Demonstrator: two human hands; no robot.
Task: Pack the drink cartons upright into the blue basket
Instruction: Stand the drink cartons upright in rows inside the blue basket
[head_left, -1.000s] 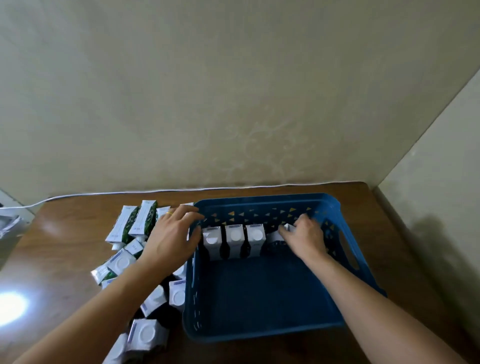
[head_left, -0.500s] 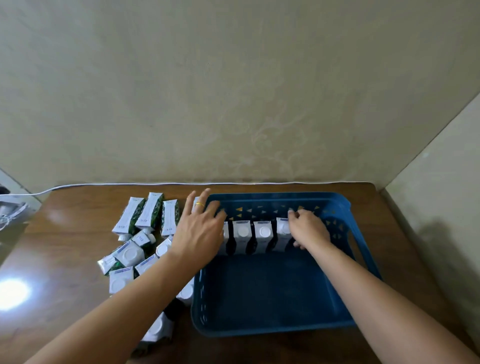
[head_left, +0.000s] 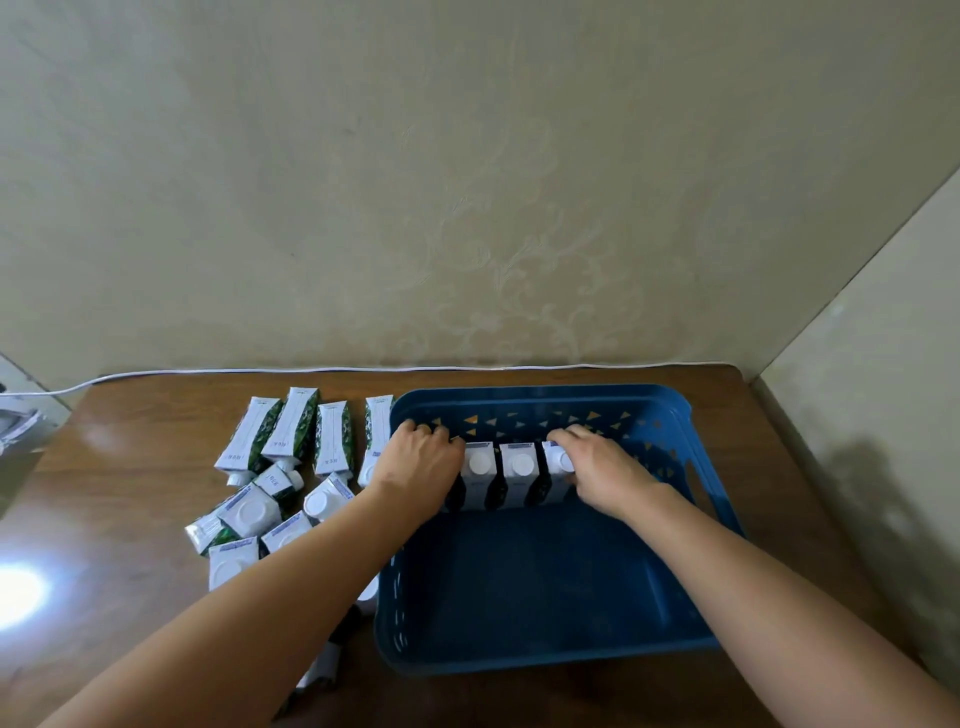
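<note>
The blue basket stands on the brown table, right of centre. A row of white drink cartons stands upright along its far wall. My left hand lies curled over the left end of that row and hides the carton beneath it. My right hand grips the rightmost carton at its top. Several loose cartons, white with green sides, lie flat or tipped on the table left of the basket. Some are hidden under my left forearm.
A white cable runs along the wall at the back edge of the wooden table. A second wall closes the right side. Something pale sits at the far left edge. A lamp glare shines on the wood.
My left hand has moved from the loose pile over the basket's left wall onto the left end of the row. My right hand stood its carton up at the row's right end.
</note>
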